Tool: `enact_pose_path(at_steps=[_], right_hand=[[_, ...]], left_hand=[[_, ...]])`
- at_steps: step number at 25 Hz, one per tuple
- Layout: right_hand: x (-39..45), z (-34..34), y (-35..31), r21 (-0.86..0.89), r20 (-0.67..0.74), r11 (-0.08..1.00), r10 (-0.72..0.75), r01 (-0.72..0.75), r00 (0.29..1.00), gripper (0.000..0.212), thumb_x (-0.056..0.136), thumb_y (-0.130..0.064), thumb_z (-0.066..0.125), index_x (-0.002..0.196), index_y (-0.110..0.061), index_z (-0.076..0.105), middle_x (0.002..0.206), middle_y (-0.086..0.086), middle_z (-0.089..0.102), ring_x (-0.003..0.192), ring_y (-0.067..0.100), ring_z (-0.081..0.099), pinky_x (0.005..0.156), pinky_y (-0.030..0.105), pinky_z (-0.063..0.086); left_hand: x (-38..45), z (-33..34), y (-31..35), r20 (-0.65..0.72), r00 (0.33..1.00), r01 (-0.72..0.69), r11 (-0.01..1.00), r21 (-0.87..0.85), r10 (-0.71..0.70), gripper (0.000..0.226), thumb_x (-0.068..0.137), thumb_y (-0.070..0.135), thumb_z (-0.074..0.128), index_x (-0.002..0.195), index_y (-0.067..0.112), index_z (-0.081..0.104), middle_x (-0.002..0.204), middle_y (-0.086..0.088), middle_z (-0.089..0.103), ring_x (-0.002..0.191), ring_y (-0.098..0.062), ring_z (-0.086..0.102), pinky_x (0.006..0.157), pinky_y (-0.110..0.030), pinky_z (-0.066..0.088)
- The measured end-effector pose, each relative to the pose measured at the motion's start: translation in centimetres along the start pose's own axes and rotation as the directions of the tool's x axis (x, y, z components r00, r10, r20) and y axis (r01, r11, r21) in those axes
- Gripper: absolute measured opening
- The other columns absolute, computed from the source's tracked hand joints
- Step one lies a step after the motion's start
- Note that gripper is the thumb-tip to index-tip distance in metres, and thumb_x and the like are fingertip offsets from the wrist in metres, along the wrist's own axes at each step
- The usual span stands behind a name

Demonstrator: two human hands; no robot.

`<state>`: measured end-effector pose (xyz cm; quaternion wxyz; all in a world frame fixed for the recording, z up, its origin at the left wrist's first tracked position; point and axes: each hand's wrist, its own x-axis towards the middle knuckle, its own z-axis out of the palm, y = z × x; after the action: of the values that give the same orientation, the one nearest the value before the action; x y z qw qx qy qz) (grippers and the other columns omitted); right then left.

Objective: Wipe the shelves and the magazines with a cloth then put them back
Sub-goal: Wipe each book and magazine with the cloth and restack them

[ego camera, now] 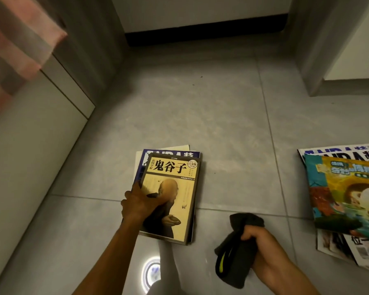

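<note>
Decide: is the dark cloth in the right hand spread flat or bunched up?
Bunched up. The right hand grips the dark cloth in a fist, crumpled folds sticking out above and below.

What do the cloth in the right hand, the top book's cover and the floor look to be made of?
Cloth: dark grey soft fabric with a yellow-green stripe, bunching in folds; probably microfibre or knit. Top book: paper cover with a slight sheen, likely coated. Floor: large grey tiles with thin grout lines, polished enough to mirror a ring light; ceramic or stone-look, cannot tell which.
</note>
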<state>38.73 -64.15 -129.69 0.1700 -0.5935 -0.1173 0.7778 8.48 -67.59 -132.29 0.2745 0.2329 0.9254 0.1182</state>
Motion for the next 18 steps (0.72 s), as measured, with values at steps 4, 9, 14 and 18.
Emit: enact_pose_path(at_steps=[4,9,14,18], right_hand=[[1.9,3.3,0.6,-0.095,-0.007,0.994,-0.062,0.061,0.998,0.048,0.068,0.008,0.048,0.114,-0.003,0.056,0.086,0.020,0.062,0.080,0.039,0.060,0.066,0.042,0.052],[3.2,4.5,0.8,-0.205,-0.066,0.963,-0.193,0.176,0.979,0.031,0.082,-0.006,0.060,0.113,-0.013,0.063,0.097,0.018,0.070,0.087,0.038,0.067,0.081,0.049,0.056],[0.9,-2.4,-0.9,-0.187,-0.204,0.964,-0.228,0.191,0.952,0.025,0.086,-0.003,0.055,0.110,-0.007,0.059,0.095,0.024,0.064,0.081,0.040,0.062,0.071,0.043,0.052],[-1.8,-7.6,-0.7,-0.312,-0.318,0.920,-0.338,0.238,0.886,0.022,0.087,0.001,0.054,0.109,0.001,0.052,0.087,0.015,0.059,0.068,0.025,0.055,0.065,0.035,0.044]], left_hand=[[-0.6,-0.2,0.2,0.073,0.997,0.005,0.971,-0.238,0.012,0.071,0.064,0.052,0.081,0.118,0.020,0.048,0.114,-0.004,0.059,0.108,-0.026,0.056,0.087,-0.041,0.048],[-3.2,1.8,1.8,0.229,0.972,0.089,0.831,-0.550,0.048,0.043,0.072,0.035,0.080,0.105,0.022,0.056,0.108,-0.002,0.067,0.100,-0.023,0.064,0.089,-0.045,0.054],[-7.4,5.3,6.4,0.402,0.899,0.183,0.682,-0.708,0.176,0.026,0.090,0.030,0.062,0.114,0.022,0.057,0.109,-0.003,0.069,0.098,-0.020,0.067,0.087,-0.042,0.056],[-10.8,10.1,8.0,0.448,0.851,0.085,0.772,-0.630,0.273,0.018,0.094,0.037,0.054,0.108,0.026,0.058,0.107,0.000,0.068,0.098,-0.016,0.066,0.090,-0.040,0.055]])
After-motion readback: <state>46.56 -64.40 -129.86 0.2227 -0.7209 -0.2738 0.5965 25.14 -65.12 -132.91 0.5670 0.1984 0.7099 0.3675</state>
